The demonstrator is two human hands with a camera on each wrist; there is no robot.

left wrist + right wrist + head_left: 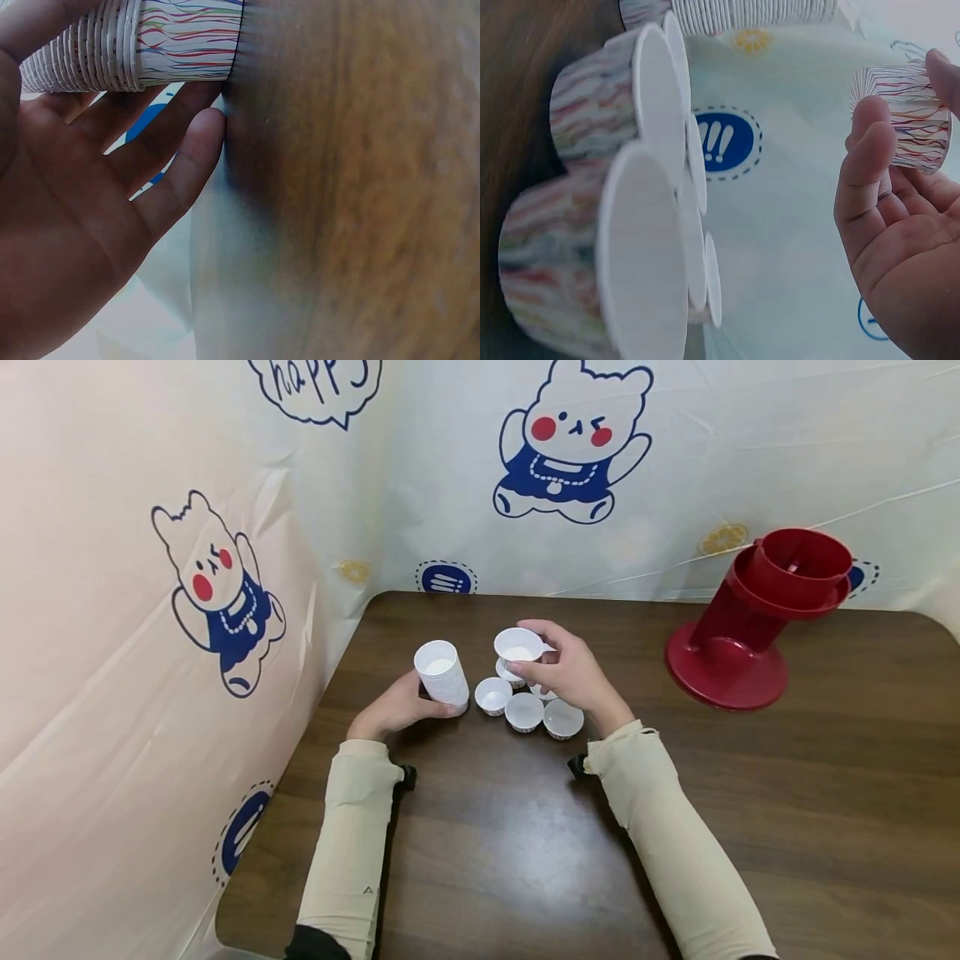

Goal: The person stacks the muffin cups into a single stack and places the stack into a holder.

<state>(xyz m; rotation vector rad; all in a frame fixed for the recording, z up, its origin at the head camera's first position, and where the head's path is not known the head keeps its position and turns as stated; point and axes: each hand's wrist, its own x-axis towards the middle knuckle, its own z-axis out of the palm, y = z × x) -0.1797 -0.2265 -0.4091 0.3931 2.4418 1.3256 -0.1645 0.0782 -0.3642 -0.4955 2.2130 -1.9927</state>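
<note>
1. Cup stack: tall column of nested white paper cups, mouth up; lowest cup shows multicoloured wavy lines in left wrist view, rims piled above it; base right at the bench, actual contact hard to tell
2. Left hand: holding the cup stack from its left side, thumb across the near face, fingers round the other side; one finger stands away from the cups in left wrist view
3. Right hand: to the right of the cup stack, pinching a single cup between thumb and fingers, narrow grip
4. Single cup: right of the cup stack, lifted, well apart from it; white inside, coloured wavy lines outside
5. Standing cups: just right of the cup stack, at least five, mouths up, bunched close; back ones partly hidden by right hand and single cup; same wavy print
6. Red stand: far right of the cup stack, well apart; round base, leaning column, wide round top
7. Left sleeve: cream, nearer the camera than the cup stack; right sleeve matches, off to the stack's right
8. Backdrop: pale sheet behind and left of the cup stack, cartoon bears in blue outline, red cheeks, orange-slice prints
</note>
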